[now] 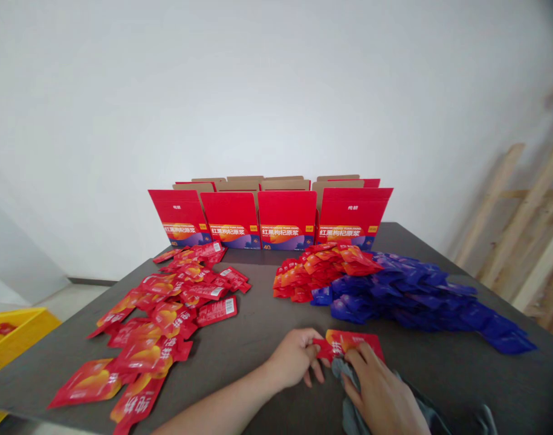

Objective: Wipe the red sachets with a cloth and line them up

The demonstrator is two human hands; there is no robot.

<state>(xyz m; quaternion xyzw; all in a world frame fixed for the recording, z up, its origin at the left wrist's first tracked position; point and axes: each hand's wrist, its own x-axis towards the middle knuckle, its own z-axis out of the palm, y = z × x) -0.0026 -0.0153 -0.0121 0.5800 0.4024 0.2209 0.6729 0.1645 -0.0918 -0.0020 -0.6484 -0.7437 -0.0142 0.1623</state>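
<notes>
Your left hand pinches the left end of the red pouch, over the bench's near part. Your right hand holds a grey cloth against the pouch's near edge; whether its fingers also grip the pouch is hard to tell. Beyond stand boxes.

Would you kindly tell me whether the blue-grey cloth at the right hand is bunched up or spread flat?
Bunched up: the blue-grey cloth shows crumpled folds, gathered beneath the right hand.
</notes>
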